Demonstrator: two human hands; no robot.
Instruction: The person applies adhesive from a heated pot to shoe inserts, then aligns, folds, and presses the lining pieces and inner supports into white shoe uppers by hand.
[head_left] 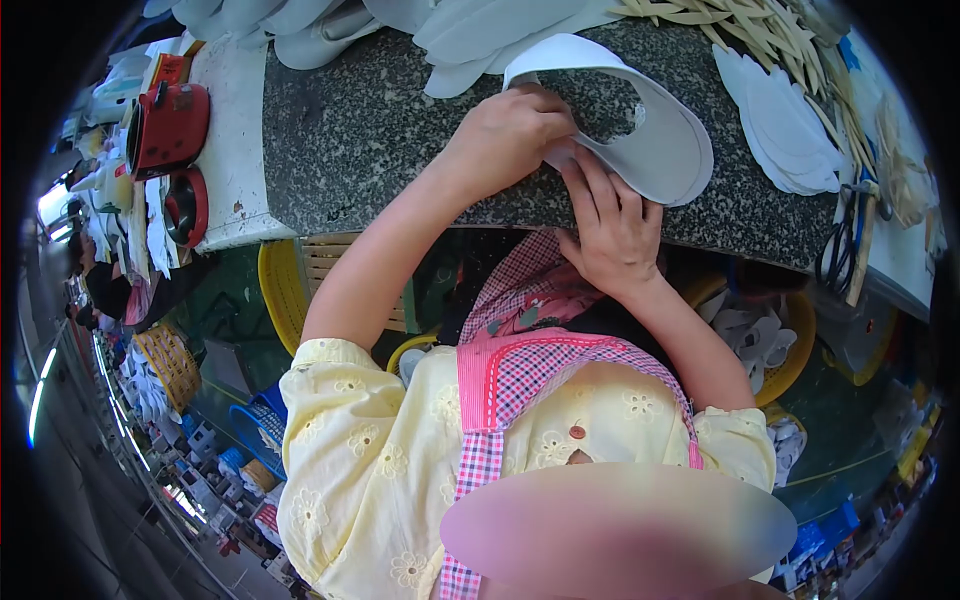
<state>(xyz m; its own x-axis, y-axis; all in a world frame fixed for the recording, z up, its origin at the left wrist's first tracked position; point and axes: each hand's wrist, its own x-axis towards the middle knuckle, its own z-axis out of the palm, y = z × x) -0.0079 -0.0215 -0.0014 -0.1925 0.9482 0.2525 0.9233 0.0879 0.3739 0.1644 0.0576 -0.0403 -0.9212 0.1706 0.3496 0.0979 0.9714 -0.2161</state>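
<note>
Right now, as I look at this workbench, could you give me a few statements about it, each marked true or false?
1. The left hand and the right hand are both on one pale curved piece. True.
2. The tabletop under that piece is plain white. False: it is dark and speckled.
3. A stack of white pieces lies to the right of the curved piece. True.
4. The person's apron is plain green. False: it is checked, with pink edging.
5. A yellow basket below the table's edge, on the right, holds pale pieces. True.
6. The red box-like object stands at the right end. False: it stands at the left.
</note>
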